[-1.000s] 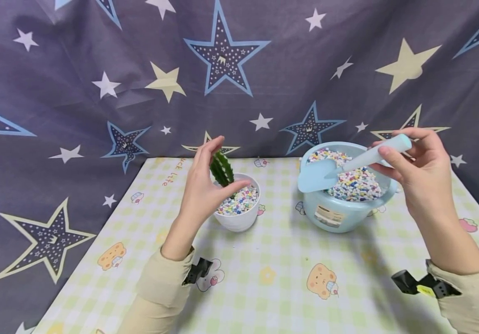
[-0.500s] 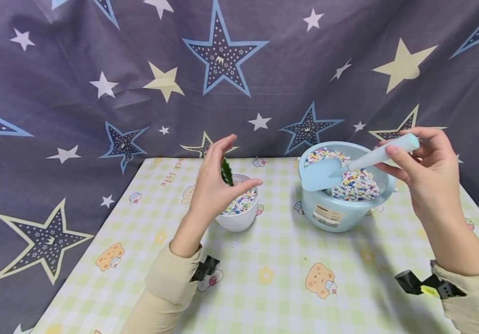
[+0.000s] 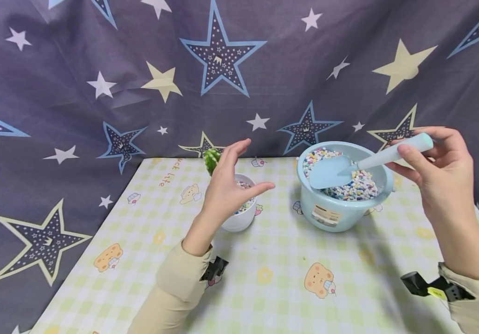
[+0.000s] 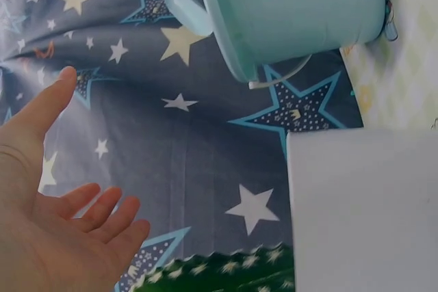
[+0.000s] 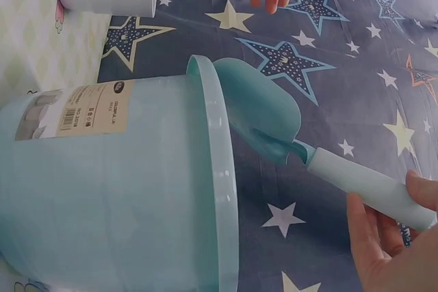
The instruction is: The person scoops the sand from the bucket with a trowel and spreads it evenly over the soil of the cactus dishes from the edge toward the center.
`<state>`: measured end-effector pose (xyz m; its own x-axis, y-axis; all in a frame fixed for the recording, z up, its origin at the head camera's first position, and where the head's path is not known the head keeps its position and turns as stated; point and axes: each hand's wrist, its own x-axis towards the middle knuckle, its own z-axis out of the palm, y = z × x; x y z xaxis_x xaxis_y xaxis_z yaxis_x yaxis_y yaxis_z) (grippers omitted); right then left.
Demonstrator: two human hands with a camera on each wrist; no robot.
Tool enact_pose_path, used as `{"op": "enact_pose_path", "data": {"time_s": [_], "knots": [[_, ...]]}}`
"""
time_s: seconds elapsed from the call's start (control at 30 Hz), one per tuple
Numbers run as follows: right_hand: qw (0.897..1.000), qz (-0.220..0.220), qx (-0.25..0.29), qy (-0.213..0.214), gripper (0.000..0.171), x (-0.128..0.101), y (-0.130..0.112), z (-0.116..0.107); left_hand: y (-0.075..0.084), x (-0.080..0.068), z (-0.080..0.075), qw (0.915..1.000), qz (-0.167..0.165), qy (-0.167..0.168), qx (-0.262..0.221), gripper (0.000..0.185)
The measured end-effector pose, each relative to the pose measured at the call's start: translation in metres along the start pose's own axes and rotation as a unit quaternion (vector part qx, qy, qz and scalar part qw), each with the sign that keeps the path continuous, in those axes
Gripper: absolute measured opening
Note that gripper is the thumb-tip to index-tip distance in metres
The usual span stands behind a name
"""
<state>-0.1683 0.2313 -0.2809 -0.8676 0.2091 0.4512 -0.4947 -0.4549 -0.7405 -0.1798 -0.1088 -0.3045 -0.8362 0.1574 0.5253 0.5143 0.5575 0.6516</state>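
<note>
My right hand grips the handle of a light blue trowel between thumb and fingers. The trowel's blade hangs over a light blue bucket full of small multicoloured pebbles. My left hand is held up with thumb and fingers spread, nothing between them. Behind it stands a white pot with similar pebbles and a green cactus, both partly hidden by the hand. In the left wrist view, the cactus shows beside the white pot, below the left fingers.
A pale green and white checked cloth with cartoon prints covers the table. A dark curtain with stars hangs right behind the pot and bucket. Small cameras are strapped at both wrists.
My left hand has moved right, from beside the cactus to in front of the pot, covering more of it. The right hand has shifted right with the trowel, its blade now further over the pebbles.
</note>
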Motion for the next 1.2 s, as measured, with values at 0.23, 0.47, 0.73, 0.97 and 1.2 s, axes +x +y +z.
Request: {"op": "enact_pose_path", "data": {"time_s": [0.23, 0.47, 0.73, 0.97, 1.2], "knots": [[1.0, -0.003, 0.013, 0.006, 0.035, 0.0, 0.0, -0.005, 0.0, 0.0, 0.015, 0.9997, -0.003, -0.024, -0.003, 0.091], [1.0, -0.001, 0.022, 0.017, 0.034, 0.0, -0.002, -0.01, 0.0, 0.001, 0.029, 0.9989, -0.009, -0.042, -0.016, 0.089], [0.999, -0.005, 0.018, 0.031, 0.035, 0.0, -0.004, -0.016, -0.001, 0.001, 0.044, 0.9974, -0.037, -0.06, -0.018, 0.089], [0.999, -0.004, -0.001, 0.043, 0.036, 0.0, -0.007, -0.022, -0.004, 0.002, 0.055, 0.9972, -0.036, -0.066, -0.009, 0.089], [0.999, -0.009, 0.013, 0.05, 0.038, 0.003, -0.01, -0.028, -0.006, 0.004, 0.068, 0.9962, -0.045, -0.072, -0.02, 0.088]]}}
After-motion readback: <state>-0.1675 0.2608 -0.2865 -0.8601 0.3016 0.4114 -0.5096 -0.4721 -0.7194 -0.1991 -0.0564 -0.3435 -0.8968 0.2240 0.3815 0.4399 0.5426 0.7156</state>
